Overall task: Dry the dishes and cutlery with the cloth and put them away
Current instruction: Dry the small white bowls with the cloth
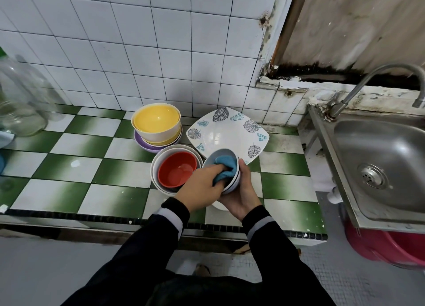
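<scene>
Drying step in hand. Small white ceramic bowl (pixel 221 154) held tilted above green-and-white checkered tile counter (pixel 92 167), near its front edge. Right hand (pixel 242 196) cups it from beneath, fingers curled round the wall. Left hand (pixel 200 186) bunches the blue cloth (pixel 226 167) and presses it inside. Next, likely: finish the wipe, then set it down dry; no storage place shows. Close by are a red plastic bowl (pixel 177 171) nested in white, a yellow-lined bowl stack (pixel 156 119) and a leaf-printed square plate (pixel 230 131), crowding the set-down room. Steel sink (pixel 379 156) right, well apart.
</scene>
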A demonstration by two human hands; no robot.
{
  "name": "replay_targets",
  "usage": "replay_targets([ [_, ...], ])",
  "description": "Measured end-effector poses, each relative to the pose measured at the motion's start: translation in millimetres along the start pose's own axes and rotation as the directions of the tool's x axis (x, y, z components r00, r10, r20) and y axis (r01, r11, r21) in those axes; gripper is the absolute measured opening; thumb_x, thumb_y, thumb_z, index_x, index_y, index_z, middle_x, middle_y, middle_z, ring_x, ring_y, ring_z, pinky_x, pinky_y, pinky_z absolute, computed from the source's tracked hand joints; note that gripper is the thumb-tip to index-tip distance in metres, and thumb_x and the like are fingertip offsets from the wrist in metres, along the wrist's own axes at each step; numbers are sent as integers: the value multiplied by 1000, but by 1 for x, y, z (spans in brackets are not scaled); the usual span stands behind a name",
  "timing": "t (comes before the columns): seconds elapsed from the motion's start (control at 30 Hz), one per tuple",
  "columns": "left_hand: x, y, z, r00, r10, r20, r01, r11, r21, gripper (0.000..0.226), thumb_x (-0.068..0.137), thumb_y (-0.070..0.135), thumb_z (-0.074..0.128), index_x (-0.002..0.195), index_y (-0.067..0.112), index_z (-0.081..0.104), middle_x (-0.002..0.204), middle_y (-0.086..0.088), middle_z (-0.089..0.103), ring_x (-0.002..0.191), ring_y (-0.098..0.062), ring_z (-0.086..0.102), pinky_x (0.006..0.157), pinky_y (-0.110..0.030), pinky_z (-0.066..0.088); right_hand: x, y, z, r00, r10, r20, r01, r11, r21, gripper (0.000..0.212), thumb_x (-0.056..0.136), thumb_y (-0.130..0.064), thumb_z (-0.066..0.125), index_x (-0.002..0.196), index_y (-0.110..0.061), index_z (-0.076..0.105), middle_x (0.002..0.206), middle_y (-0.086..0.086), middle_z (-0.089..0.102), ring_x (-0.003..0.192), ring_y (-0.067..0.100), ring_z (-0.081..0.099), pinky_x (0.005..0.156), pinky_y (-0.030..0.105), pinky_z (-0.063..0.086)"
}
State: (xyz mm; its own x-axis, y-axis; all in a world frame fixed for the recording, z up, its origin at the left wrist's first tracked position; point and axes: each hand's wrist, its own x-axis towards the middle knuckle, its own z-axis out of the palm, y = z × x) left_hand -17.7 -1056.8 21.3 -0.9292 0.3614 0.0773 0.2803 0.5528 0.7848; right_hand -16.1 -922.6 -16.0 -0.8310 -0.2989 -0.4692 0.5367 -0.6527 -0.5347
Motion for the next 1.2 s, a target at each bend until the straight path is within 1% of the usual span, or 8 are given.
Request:
replay_targets([
  [0.17,2,8,-6,975,-80,209,80,997,7,20,94,17,59,112,14,66,90,-2,67,85,-19,62,72,-25,42,-7,-8,-8,1000,-19,2,19,999,-49,65,82,-63,47,106,-6,68,99,17,73,90,26,73,82,40,58],
  [0.33,5,4,-29,928,-125,350,234,929,-287,15,93,13,62,106,19,65,103,0,71,95,-10,65,87,-25,51,-15,-10,-6,998,-70,0,69,995,-77,94,63,-71,75,130,-7,61,127,21,65,108,30,68,91,45,56],
  [0.43,0,5,-46,922,-207,327,383,614,-690,22,96,3,53,111,15,63,102,3,75,97,-11,69,83,-24,56,-19,-15,-7,991,-130,-34,130,991,-5,79,83,-66,49,140,-12,52,136,16,60,119,29,61,99,44,50],
  [0.5,4,4,-51,923,-268,276,365,385,-848,24,96,3,49,115,10,61,106,-1,74,102,-17,69,86,-29,58,-22,-18,-12,982,-174,-75,177,984,33,73,82,-63,51,139,-18,53,137,13,61,124,28,59,102,45,49],
  [0.57,12,1,-52,917,-328,225,323,283,-903,27,97,8,50,122,11,60,116,-4,71,110,-21,66,92,-37,56,-24,-16,-14,969,-206,-139,209,978,7,76,80,-65,59,142,-22,50,140,13,58,129,29,55,100,48,50],
  [0.83,22,28,-25,925,-347,153,326,523,-787,20,99,7,53,107,22,63,99,5,74,95,-15,69,86,-35,56,-59,-14,-11,815,-409,-411,376,912,-162,77,74,-54,80,135,-14,54,126,13,68,113,29,66,90,49,56],
  [1.1,25,78,17,950,-193,245,310,683,-662,27,88,-3,64,98,22,66,97,-3,71,94,-22,66,95,-48,51,-132,-13,-28,543,-574,-613,416,818,-397,106,44,-74,86,126,-18,51,121,4,67,113,23,66,102,53,50],
  [1.2,26,105,45,950,-114,291,278,735,-619,25,90,3,65,99,26,66,103,0,72,101,-21,67,96,-43,52,-165,-13,-42,429,-620,-657,493,770,-405,92,48,-69,86,119,-20,52,117,3,66,114,26,65,101,54,50],
])
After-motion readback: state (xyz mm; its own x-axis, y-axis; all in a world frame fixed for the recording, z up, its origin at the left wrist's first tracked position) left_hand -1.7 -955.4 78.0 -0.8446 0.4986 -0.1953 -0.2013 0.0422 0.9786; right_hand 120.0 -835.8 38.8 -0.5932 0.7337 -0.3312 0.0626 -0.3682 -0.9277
